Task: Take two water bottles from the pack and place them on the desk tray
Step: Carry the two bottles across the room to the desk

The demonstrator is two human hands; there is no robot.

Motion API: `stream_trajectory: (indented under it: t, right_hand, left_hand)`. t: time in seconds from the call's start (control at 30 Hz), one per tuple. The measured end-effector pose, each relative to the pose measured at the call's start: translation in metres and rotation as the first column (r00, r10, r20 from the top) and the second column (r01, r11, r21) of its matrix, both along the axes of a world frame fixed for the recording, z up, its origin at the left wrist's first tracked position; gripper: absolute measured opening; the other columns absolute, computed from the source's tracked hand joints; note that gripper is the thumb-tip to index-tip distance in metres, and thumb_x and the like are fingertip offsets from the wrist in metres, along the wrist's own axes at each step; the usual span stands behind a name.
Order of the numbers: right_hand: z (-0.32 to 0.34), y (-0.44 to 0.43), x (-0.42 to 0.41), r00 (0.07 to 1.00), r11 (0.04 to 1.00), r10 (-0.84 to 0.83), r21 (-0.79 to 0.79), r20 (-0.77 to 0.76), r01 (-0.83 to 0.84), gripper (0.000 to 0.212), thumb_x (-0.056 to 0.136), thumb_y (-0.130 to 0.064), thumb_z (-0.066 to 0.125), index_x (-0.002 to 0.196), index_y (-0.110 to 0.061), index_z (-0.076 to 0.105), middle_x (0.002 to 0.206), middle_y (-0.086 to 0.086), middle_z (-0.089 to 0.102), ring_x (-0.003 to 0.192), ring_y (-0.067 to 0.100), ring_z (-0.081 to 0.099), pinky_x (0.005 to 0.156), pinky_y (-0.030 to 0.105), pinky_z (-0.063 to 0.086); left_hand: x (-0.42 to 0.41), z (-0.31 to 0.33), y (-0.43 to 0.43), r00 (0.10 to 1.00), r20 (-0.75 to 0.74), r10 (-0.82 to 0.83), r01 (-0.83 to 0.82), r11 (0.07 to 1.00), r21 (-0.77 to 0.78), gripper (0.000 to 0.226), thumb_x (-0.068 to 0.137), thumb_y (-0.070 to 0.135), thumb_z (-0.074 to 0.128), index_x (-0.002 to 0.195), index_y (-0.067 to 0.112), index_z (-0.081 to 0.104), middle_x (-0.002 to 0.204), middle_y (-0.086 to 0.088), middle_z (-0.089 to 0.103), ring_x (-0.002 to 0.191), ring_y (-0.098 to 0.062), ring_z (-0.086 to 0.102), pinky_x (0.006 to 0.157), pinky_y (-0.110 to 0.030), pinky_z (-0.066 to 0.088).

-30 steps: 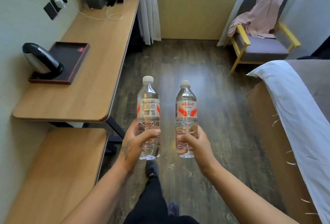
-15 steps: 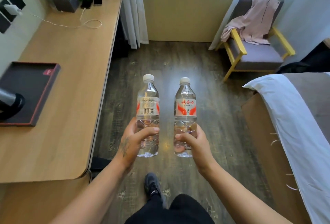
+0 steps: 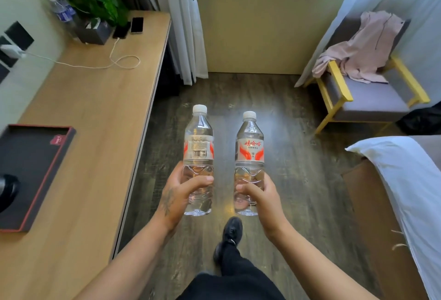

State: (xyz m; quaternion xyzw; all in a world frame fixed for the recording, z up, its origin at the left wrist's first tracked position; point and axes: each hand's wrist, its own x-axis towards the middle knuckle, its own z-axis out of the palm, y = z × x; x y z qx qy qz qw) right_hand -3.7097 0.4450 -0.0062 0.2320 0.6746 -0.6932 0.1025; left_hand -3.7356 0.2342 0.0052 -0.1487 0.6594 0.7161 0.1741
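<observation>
I hold two clear water bottles upright over the wooden floor, side by side and a little apart. My left hand (image 3: pixel 177 193) grips the lower half of the left bottle (image 3: pixel 198 146), whose barcode faces me. My right hand (image 3: pixel 261 194) grips the lower half of the right bottle (image 3: pixel 249 149), with its red and white label facing me. The black desk tray (image 3: pixel 45 166) with a red rim lies on the wooden desk (image 3: pixel 100 118) at my left, well apart from both bottles. A dark kettle (image 3: pixel 7 191) stands on the tray's near left part, cut off by the frame edge.
At the desk's far end stand a potted plant (image 3: pixel 95 1), two other bottles (image 3: pixel 60 10), two phones (image 3: pixel 133 26) and a white charging cable (image 3: pixel 119 60). A yellow-framed chair (image 3: pixel 365 94) with a pink garment is at the right. A bed with white sheet (image 3: pixel 410 187) fills the lower right.
I have walked forward along the desk with both bottles held the same way. The tray has slid nearer and further left in view, and the kettle is mostly out of frame.
</observation>
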Motion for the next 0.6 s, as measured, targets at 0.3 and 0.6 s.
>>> stream_trajectory:
  t: [0.3, 0.6]
  right_hand:
    - [-0.002, 0.030, -0.145, 0.994, 0.994, 0.109, -0.023, 0.009, -0.109, 0.075, 0.051, -0.047, 0.076, 0.119, -0.016, 0.068, 0.106, 0.002, 0.081, 0.093, 0.013, 0.077, 0.074, 0.023, 0.058]
    - [-0.001, 0.044, -0.254, 0.995, 0.995, 0.090, 0.048, 0.035, -0.092, 0.070, 0.054, -0.049, 0.076, 0.116, -0.018, 0.068, 0.112, 0.009, 0.079, 0.109, 0.032, 0.074, 0.090, 0.041, 0.060]
  left_hand:
    - [-0.130, -0.003, 0.039, 0.997, 0.030, 0.072, -0.072, 0.997, -0.003, 0.072, 0.064, 0.038, 0.091, 0.132, 0.022, 0.075, 0.125, -0.012, 0.085, 0.122, -0.040, 0.079, 0.114, -0.069, 0.056]
    - [-0.243, -0.008, 0.043, 0.997, 0.028, 0.070, -0.071, 0.997, 0.023, 0.077, 0.063, 0.038, 0.092, 0.135, 0.020, 0.073, 0.128, -0.016, 0.083, 0.125, -0.046, 0.076, 0.115, -0.072, 0.053]
